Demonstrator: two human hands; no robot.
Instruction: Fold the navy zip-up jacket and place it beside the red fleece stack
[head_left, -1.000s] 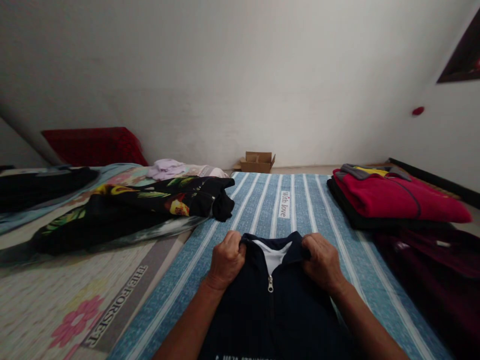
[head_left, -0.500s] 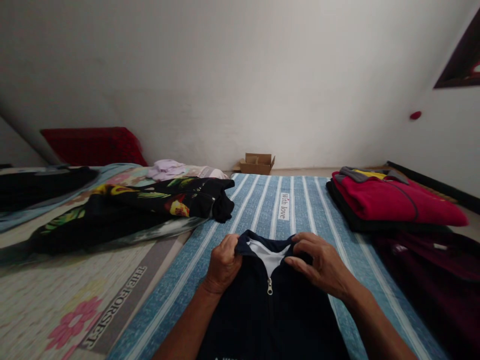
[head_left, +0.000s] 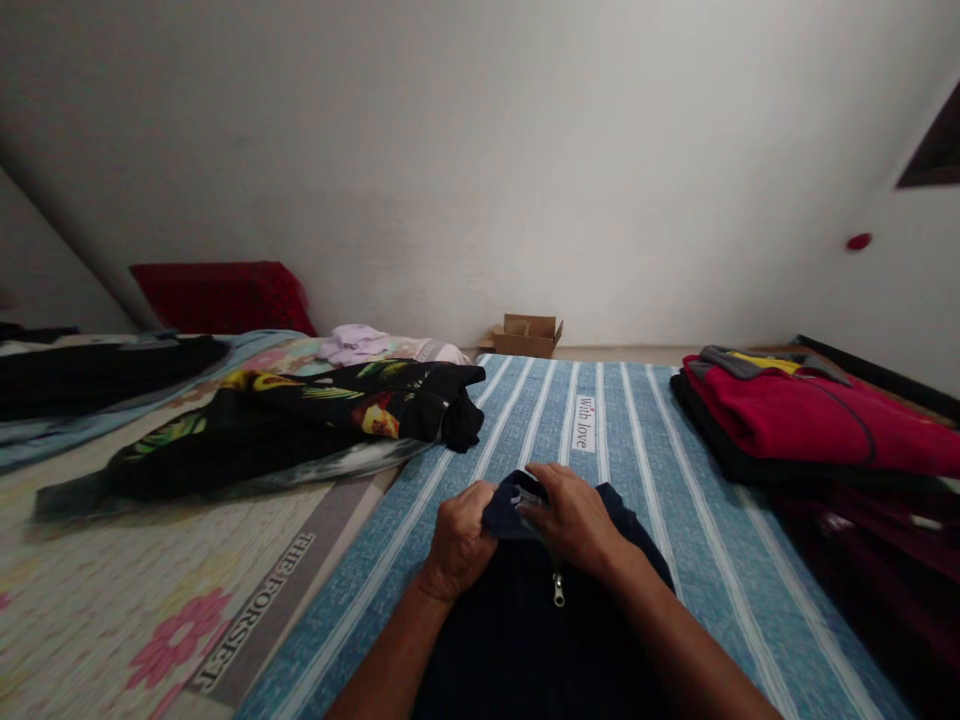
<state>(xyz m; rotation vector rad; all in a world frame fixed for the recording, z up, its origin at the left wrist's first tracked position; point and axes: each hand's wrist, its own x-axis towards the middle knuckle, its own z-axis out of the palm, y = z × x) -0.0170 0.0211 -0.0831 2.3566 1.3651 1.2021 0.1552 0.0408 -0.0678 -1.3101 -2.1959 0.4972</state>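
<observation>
- We have the navy zip top [head_left: 517,650] on the striped blue sheet [head_left: 352,610], toward its near edge and about midway between its left and right edges.
- Our left hand [head_left: 460,537] is clenched on the left end of the collar [head_left: 504,518].
- Our right hand [head_left: 574,520] reaches across the collar opening, fingers bent over the fabric; we cannot tell whether they pinch it.
- We see the zip pull [head_left: 558,592] hanging just below our right hand.
- Across the sheet's left edge we see the end of a black printed garment [head_left: 300,425], which lies mostly on a floral mat [head_left: 225,570].
- Near the sheet's far right corner we see a pink garment [head_left: 795,415] on a black one [head_left: 716,445], with a maroon garment [head_left: 847,575] nearer us.
- Beyond the far edge we see an open cardboard box [head_left: 525,343].
</observation>
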